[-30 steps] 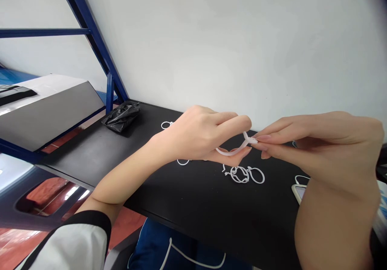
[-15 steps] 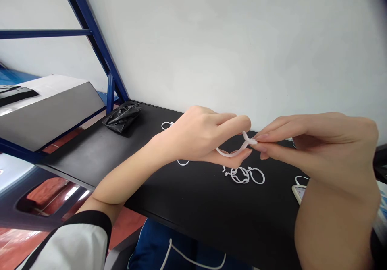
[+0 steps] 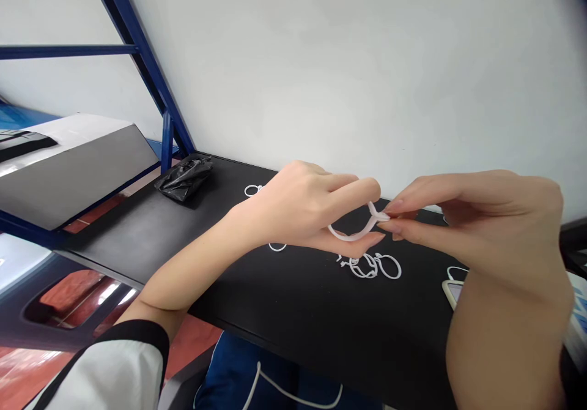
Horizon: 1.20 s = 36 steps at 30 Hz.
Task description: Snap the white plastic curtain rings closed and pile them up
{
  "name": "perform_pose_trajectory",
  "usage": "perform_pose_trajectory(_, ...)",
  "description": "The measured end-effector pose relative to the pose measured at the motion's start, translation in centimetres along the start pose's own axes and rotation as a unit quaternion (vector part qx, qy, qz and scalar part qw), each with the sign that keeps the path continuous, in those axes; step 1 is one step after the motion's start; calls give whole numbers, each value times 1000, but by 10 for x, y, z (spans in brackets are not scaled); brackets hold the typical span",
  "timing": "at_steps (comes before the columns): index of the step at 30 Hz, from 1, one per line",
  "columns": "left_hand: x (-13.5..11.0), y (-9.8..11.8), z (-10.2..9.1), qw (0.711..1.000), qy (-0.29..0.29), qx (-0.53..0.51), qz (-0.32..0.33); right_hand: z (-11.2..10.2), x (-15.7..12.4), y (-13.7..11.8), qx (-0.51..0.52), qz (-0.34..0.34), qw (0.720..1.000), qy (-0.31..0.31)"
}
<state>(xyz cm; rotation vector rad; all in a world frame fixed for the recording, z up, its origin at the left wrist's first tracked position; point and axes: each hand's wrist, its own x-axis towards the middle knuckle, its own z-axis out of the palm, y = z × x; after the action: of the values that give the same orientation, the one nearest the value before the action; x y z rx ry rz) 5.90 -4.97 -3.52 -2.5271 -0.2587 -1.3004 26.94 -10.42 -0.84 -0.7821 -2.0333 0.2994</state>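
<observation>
"What are you holding?"
"A white loop (image 3: 352, 238), held in my left hand (image 3: 307, 205); my right hand (image 3: 490, 214) pinches its end."
"And below?"
"More white loops (image 3: 400, 268) lie on the black table (image 3: 312, 312), beneath my hands."

And there, left on the flat black tabletop (image 3: 293, 312), sits the crumpled black plastic bag (image 3: 184, 178); right of it lie thin white plastic rings (image 3: 376, 268), and behind rises the smooth white wall (image 3: 321, 61).
</observation>
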Motion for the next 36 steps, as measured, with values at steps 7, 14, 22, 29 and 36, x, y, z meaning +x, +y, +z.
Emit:
perform_pose_trajectory(7, 0, 0, -1, 1000, -14, 3, -5, 0, 0, -1, -1, 1, 1000, -4)
perform_pose_trajectory(14, 1, 1, -2, 1000, -14, 7, 1, 1, 0, -1, -3, 4, 1000, -1)
perform_pose_trajectory(22, 1, 2, -4, 999, -37, 16, -3, 1, 0, 0, -14, 6, 1000, -1)
perform_pose_trajectory(29, 2, 2, -5, 998, -39, 41, 6, 1, 1, -1, 3, 9, 1000, 4)
perform_pose_trajectory(36, 2, 4, -6, 997, -48, 52, -2, 0, 1, -3, 9, 13, 1000, 1)
